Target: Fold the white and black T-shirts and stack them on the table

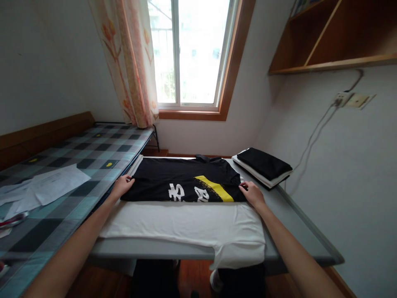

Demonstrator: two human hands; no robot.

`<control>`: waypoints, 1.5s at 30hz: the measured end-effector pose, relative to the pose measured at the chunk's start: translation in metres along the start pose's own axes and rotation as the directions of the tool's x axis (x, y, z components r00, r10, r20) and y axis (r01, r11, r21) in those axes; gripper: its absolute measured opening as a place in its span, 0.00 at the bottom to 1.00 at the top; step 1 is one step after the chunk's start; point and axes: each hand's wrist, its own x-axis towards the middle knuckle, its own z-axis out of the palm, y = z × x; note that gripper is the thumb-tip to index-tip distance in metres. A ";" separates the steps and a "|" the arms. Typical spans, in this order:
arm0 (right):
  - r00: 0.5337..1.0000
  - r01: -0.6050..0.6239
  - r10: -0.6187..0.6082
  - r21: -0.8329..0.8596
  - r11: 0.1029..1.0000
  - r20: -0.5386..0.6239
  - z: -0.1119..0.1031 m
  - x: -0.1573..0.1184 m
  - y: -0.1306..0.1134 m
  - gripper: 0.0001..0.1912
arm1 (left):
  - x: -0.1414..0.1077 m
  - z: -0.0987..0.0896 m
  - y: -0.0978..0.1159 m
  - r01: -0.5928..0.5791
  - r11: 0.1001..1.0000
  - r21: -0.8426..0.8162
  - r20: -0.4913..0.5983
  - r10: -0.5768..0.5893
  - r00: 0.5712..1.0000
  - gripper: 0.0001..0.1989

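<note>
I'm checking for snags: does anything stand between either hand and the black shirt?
Nothing visible does: the left hand and right hand each pinch an edge of the black shirt. The white garment shows on its near side and the folded stack sits beyond the right hand; neither comes between.

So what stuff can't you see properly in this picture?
All in the head view:
White shirt: part is hidden under the black shirt.
Papers: the print is too small and blurred to read.
Window: the view outside is mostly washed out by glare.
Shelf: cut off by the top and right edges.
</note>
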 end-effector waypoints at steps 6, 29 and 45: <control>1.000 -0.009 0.011 0.184 0.983 -0.013 0.001 0.003 0.005 0.14 | -0.009 -0.003 0.002 0.056 0.991 -0.120 0.109 -0.043 0.993 0.24; 0.902 0.432 -0.418 -0.193 0.881 0.112 0.009 -0.023 -0.083 0.23 | -0.040 0.010 0.056 -0.480 0.866 0.137 -0.081 0.493 0.866 0.18; 0.939 0.269 -0.166 -0.338 0.902 0.302 0.018 -0.026 -0.047 0.40 | -0.064 0.101 0.134 -0.750 0.661 -0.015 0.345 0.708 0.617 0.28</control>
